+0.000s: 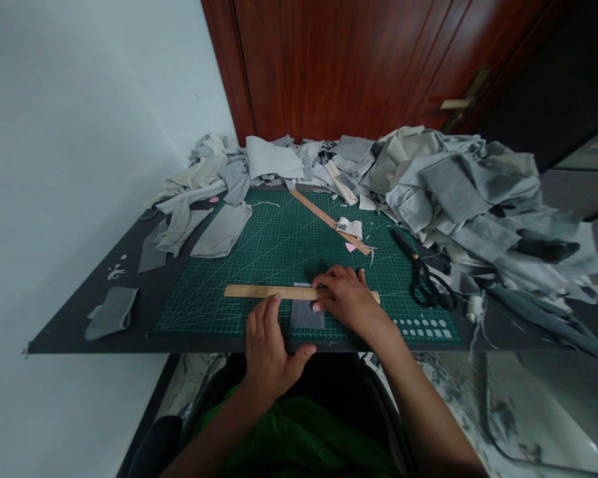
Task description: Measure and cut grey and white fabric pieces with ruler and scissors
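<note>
A wooden ruler (pixel 252 291) lies sideways across the green cutting mat (pixel 199 312), over the top part of a small dark grey fabric piece (pixel 307 315). My right hand (pixel 349 295) grips the ruler right of the fabric, thumb at its near edge and fingers over its far edge. Stretched out flat, my left hand (pixel 272 342) has its fingertips at the ruler's near edge, left of the fabric. Its thumb is spread away and nothing is in it. A thin light strip shows just beyond the ruler above the fabric.
Black-handled scissors (pixel 423 275) lie on the mat's right side. A second wooden ruler (pixel 313 209) slants behind, near a pink chalk piece (pixel 349 247). Fabric scraps (pixel 453 179) heap along the back and right. A folded grey piece (pixel 113 312) lies left; a thread spool (pixel 475 307) sits right.
</note>
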